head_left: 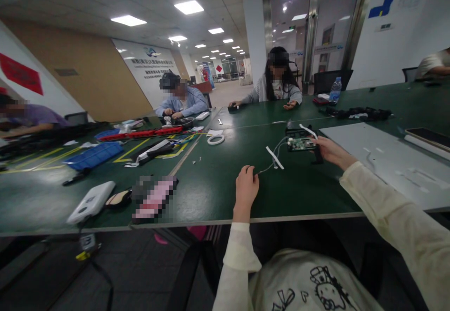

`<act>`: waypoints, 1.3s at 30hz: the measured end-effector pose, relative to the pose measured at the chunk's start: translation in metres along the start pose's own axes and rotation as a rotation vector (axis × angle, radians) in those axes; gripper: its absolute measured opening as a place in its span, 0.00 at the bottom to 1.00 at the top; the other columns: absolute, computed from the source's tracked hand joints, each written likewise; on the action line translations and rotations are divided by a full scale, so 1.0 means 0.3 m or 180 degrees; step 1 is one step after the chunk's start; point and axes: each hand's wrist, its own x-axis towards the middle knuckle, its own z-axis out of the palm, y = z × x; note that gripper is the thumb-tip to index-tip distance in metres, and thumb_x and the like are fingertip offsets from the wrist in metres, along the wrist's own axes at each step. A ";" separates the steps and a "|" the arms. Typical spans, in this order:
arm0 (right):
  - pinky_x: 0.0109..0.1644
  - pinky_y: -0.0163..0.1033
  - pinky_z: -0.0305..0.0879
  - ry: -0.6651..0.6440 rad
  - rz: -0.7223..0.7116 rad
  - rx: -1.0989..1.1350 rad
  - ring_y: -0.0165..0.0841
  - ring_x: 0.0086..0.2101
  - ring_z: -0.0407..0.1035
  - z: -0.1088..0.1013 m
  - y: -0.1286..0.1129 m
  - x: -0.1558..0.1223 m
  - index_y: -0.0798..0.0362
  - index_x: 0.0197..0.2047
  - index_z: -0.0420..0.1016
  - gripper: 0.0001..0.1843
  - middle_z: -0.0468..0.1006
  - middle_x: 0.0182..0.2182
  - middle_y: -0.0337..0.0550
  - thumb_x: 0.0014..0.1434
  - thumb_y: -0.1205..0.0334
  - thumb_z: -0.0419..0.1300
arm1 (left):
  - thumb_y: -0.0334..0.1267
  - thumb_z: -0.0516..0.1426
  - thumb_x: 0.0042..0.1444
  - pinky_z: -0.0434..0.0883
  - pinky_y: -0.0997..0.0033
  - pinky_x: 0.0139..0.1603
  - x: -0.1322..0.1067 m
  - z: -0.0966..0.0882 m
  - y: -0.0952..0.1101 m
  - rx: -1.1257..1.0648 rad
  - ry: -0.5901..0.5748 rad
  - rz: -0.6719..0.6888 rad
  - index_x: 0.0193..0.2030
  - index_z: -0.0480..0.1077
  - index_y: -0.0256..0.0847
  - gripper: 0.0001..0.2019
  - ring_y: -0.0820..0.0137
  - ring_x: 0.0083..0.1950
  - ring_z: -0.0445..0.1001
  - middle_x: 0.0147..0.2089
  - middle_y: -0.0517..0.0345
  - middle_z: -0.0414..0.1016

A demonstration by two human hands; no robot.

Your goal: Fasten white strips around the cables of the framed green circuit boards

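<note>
My right hand (332, 151) is closed on the edge of a green circuit board (301, 144) set in a black frame, held above the green table. A thin grey cable (277, 149) runs from the board's left side toward my left hand (247, 184). The fingers of that hand are curled together at the cable's near end; the tip itself is hidden. One white strip (274, 158) crosses the cable midway. Another white strip (308, 131) sticks up at the board's top, close to my right fingertips.
A grey-white panel (386, 147) lies at the right. A white tape roll (215, 139), pink phone (156, 197), white power bank (92, 202) and blue tray (94, 155) are on the table (207, 189). Other people sit around it. A water bottle (335, 90) stands at the far right.
</note>
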 end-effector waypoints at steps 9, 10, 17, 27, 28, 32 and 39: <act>0.36 0.32 0.74 -0.0899 0.0919 -0.0325 0.30 0.34 0.75 0.272 0.153 -0.075 0.51 0.49 0.69 0.17 0.79 0.39 0.43 0.56 0.65 0.63 | 0.30 0.49 0.60 0.66 0.60 0.60 0.015 -0.035 0.016 -0.0271 0.1188 -0.0239 0.53 0.65 0.41 0.15 0.63 0.57 0.68 0.55 0.48 0.67; 0.36 0.32 0.74 -0.0864 0.0983 -0.0350 0.30 0.34 0.75 0.278 0.171 -0.080 0.51 0.51 0.68 0.19 0.79 0.39 0.43 0.56 0.64 0.64 | 0.30 0.49 0.60 0.66 0.60 0.60 0.015 -0.033 0.015 -0.0250 0.1190 -0.0244 0.53 0.65 0.40 0.15 0.63 0.57 0.68 0.55 0.47 0.67; 0.44 0.37 0.74 -0.0614 0.0606 -0.0929 0.35 0.44 0.74 0.216 0.199 -0.066 0.48 0.68 0.48 0.40 0.75 0.48 0.47 0.58 0.52 0.61 | 0.31 0.49 0.60 0.66 0.61 0.60 0.019 -0.025 0.016 -0.0255 0.1102 -0.0236 0.53 0.66 0.40 0.15 0.63 0.57 0.67 0.55 0.48 0.67; 0.53 0.49 0.66 -0.0175 -0.0343 -0.2785 0.40 0.40 0.73 0.201 0.216 -0.057 0.49 0.72 0.39 0.47 0.77 0.45 0.48 0.58 0.51 0.60 | 0.29 0.49 0.60 0.66 0.61 0.61 0.014 -0.037 0.032 -0.0336 0.0980 -0.0055 0.50 0.67 0.40 0.13 0.64 0.57 0.68 0.54 0.49 0.67; 0.53 0.49 0.66 -0.0198 -0.0421 -0.2865 0.40 0.40 0.73 0.203 0.217 -0.058 0.50 0.72 0.39 0.47 0.77 0.45 0.48 0.58 0.52 0.60 | 0.29 0.49 0.60 0.66 0.61 0.61 0.014 -0.037 0.033 -0.0350 0.0984 -0.0040 0.50 0.67 0.40 0.13 0.64 0.57 0.68 0.54 0.49 0.67; 0.55 0.48 0.64 -0.0232 -0.0742 -0.3076 0.42 0.44 0.71 0.196 0.218 -0.060 0.51 0.72 0.39 0.46 0.75 0.48 0.49 0.58 0.54 0.60 | 0.28 0.48 0.60 0.66 0.61 0.61 0.013 -0.035 0.033 -0.0383 0.1000 -0.0033 0.48 0.68 0.41 0.13 0.65 0.57 0.68 0.54 0.49 0.67; 0.61 0.52 0.60 0.0022 -0.1005 -0.3481 0.44 0.57 0.62 0.149 0.224 -0.033 0.49 0.69 0.51 0.38 0.65 0.57 0.53 0.60 0.49 0.56 | 0.29 0.48 0.60 0.66 0.62 0.61 0.013 -0.035 0.037 -0.0415 0.0863 0.0012 0.46 0.69 0.40 0.12 0.65 0.58 0.67 0.55 0.50 0.66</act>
